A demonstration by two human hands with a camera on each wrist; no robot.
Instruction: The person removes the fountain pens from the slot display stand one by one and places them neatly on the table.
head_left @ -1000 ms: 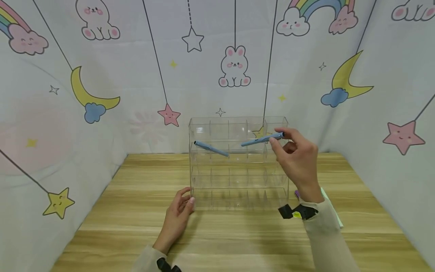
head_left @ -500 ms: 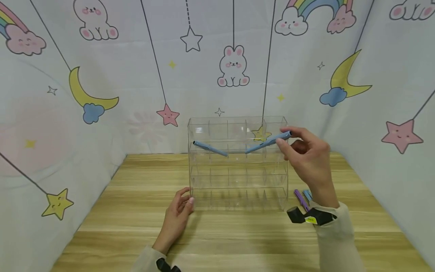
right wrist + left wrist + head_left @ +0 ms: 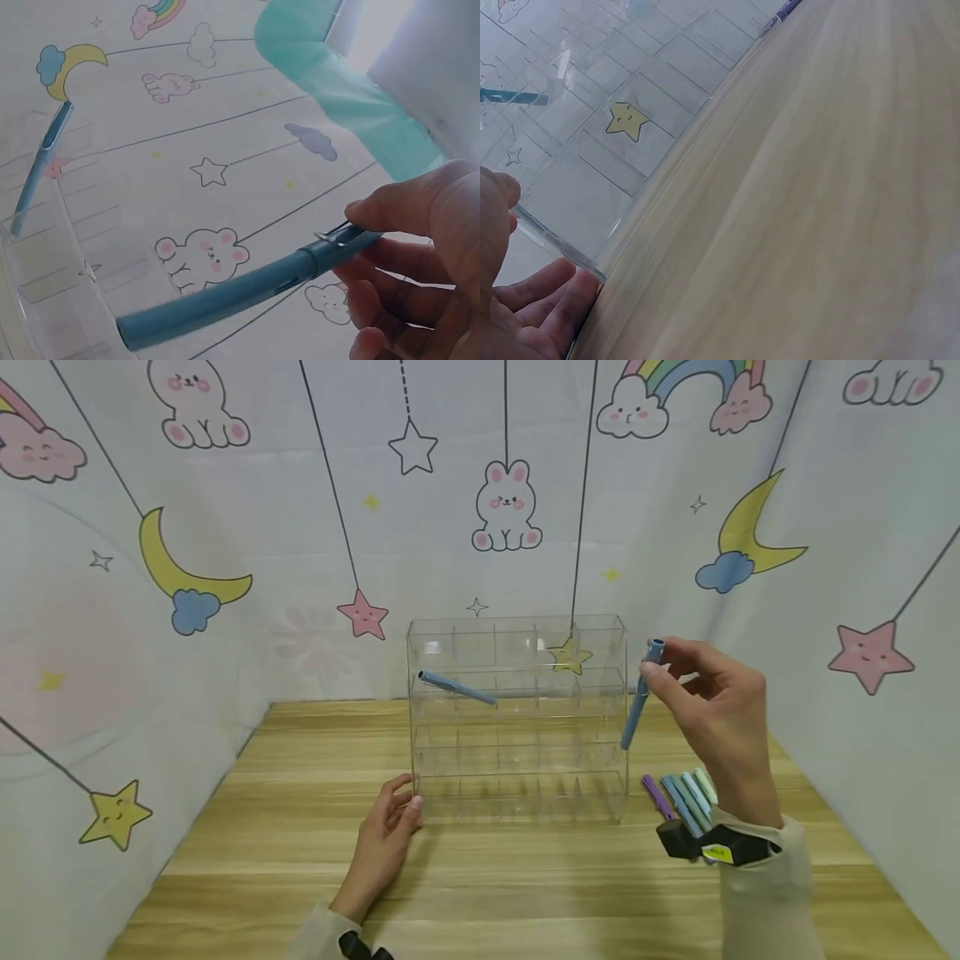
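Note:
A clear acrylic organizer (image 3: 517, 718) with rows of small compartments stands upright on the wooden table. My left hand (image 3: 382, 843) holds its lower left edge, thumb in front and fingers round the side, as the left wrist view shows near the organizer's corner (image 3: 600, 274). Just off the organizer's right side, my right hand (image 3: 712, 718) pinches a blue pen (image 3: 636, 714) near its capped end, the other end pointing down. The pen's clip (image 3: 335, 238) shows in the right wrist view. A second blue pen (image 3: 457, 687) lies slanted in the organizer's upper left part.
Several pens lie side by side on the table to the right of the organizer, among them a purple pen (image 3: 657, 797); my right wrist partly covers them. Behind stands a white printed curtain (image 3: 300, 568). A black wrist band (image 3: 738, 846) sits on my right sleeve.
My right hand has moved right, away from the organizer's front, and the pen in it has swung from near level to steep. More loose pens are uncovered. The left hand keeps its hold.

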